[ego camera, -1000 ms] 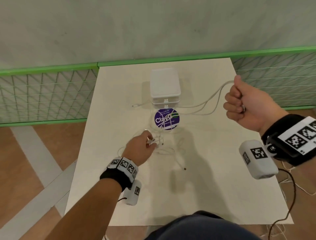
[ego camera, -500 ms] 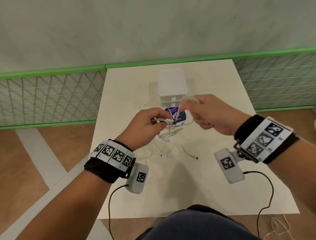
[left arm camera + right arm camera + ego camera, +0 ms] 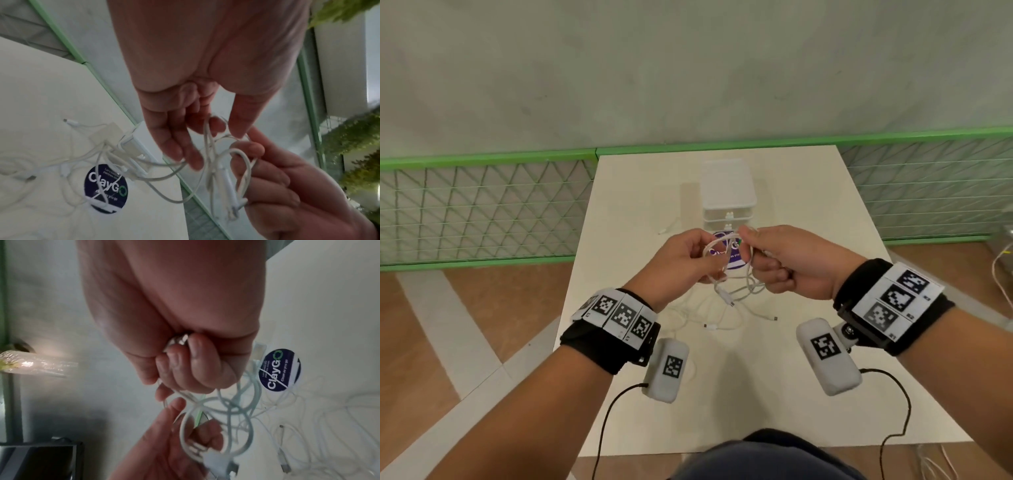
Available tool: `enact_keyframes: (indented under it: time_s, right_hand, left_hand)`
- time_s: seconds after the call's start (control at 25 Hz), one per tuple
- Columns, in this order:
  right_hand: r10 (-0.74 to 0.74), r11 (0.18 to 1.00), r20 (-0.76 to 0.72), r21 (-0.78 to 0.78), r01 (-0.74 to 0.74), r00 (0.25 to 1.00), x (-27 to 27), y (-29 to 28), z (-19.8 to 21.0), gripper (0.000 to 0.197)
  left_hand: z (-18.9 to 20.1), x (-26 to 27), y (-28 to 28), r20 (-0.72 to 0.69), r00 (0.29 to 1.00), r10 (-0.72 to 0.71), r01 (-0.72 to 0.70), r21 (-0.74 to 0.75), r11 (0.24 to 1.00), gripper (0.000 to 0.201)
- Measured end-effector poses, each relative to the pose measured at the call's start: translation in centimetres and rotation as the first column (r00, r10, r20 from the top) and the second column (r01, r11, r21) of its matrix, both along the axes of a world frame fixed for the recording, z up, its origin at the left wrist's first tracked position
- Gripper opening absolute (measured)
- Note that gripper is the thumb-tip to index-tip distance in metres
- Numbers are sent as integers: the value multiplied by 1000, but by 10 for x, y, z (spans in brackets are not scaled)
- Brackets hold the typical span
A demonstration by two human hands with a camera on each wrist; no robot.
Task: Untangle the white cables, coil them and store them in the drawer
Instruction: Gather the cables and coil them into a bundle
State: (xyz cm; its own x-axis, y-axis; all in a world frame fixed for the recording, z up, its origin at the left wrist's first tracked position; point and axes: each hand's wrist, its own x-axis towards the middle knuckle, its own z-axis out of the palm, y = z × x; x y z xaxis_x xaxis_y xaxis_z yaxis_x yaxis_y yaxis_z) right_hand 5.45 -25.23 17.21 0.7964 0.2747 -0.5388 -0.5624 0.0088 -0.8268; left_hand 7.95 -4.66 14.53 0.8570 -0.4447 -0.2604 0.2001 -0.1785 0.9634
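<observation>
Both hands are raised above the white table (image 3: 825,377), close together. My left hand (image 3: 700,260) has loops of a white cable (image 3: 722,245) hanging round its fingers (image 3: 180,146). My right hand (image 3: 760,255) is fisted on the same cable (image 3: 226,407) and touches the left one. From the hands, cable ends (image 3: 736,298) dangle towards a loose tangle of white cables (image 3: 709,322) on the tabletop. The white drawer unit (image 3: 726,192) stands behind the hands, its drawers closed.
A round purple sticker (image 3: 736,263) lies on the table under the hands. One cable plug (image 3: 664,231) lies left of the drawer unit. A green mesh fence (image 3: 482,212) runs behind the table, with a wall above it.
My right hand came in from the far right with its cable. My left hand rose off the tangle on the table. Both now meet over the sticker with the cable looped between them.
</observation>
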Motion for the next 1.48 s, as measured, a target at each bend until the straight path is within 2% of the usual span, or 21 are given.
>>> enact_keyframes:
  time_s: [0.12, 0.2, 0.28, 0.36, 0.48, 0.64, 0.72, 0.84, 0.96, 1.08, 1.2, 1.28, 1.36, 1.4, 1.48]
  right_hand:
    - [-150, 965, -159, 189, 179, 976, 2, -5, -4, 37]
    - [-212, 929, -225, 255, 267, 951, 5, -11, -3, 35]
    - [-242, 918, -219, 265, 296, 945, 7, -15, -2, 35]
    - [-289, 919, -178, 223, 325, 941, 7, -19, -2, 33]
    - [-430, 883, -128, 146, 446, 894, 11, -35, -6, 31]
    - [-531, 833, -127, 101, 543, 838, 6, -63, -8, 31]
    - [-539, 837, -87, 53, 544, 838, 2, -68, -10, 30]
    - [-574, 819, -47, -3, 574, 818, 3, -69, -17, 28]
    - [-619, 780, 10, -109, 616, 786, 7, -68, -19, 26]
    - [-537, 808, 124, -210, 551, 835, 9, -60, -13, 30]
    - [-355, 927, 109, -88, 365, 928, 7, -40, 2, 27]
    - [-169, 979, 141, -87, 182, 975, 4, -25, 11, 21]
    - [44, 986, 203, -167, -10, 978, -1, -10, 15, 16]
    - [107, 978, 219, -197, -64, 970, -2, -7, 14, 19]
    - [99, 977, 218, -205, -54, 971, -2, -6, 11, 16]
  left_hand:
    - [-8, -12, -1, -86, 984, -155, 154, -12, 988, 17]
    - [-9, -19, -4, -130, 975, -182, 176, -60, 983, 17]
    - [-12, -20, -7, -139, 974, -181, 173, -68, 982, 24]
    - [-17, -20, -10, -125, 986, -111, 104, -67, 992, 18]
    - [-24, -15, -2, -124, 987, 102, -109, -45, 993, 7]
    - [-30, -5, 24, -190, 940, 284, -299, -59, 952, 15]
    - [-29, -2, 29, -258, 918, 302, -344, -136, 929, 19]
    - [-20, -2, 25, -352, 905, 238, -343, -275, 898, 26]
    - [-11, -4, 13, -337, 920, 200, -304, -289, 908, 31]
    - [-4, -4, -4, -180, 953, 245, -273, -149, 951, 30]
    - [4, -7, -21, -25, 972, 234, -235, -57, 970, 23]
    - [6, -7, -31, 13, 967, 253, -252, -46, 967, 25]
    - [5, -5, -38, 21, 959, 281, -279, -86, 957, 30]
    - [5, -3, -41, 18, 958, 285, -281, -108, 953, 33]
    - [4, -2, -44, -16, 959, 283, -283, -140, 949, 33]
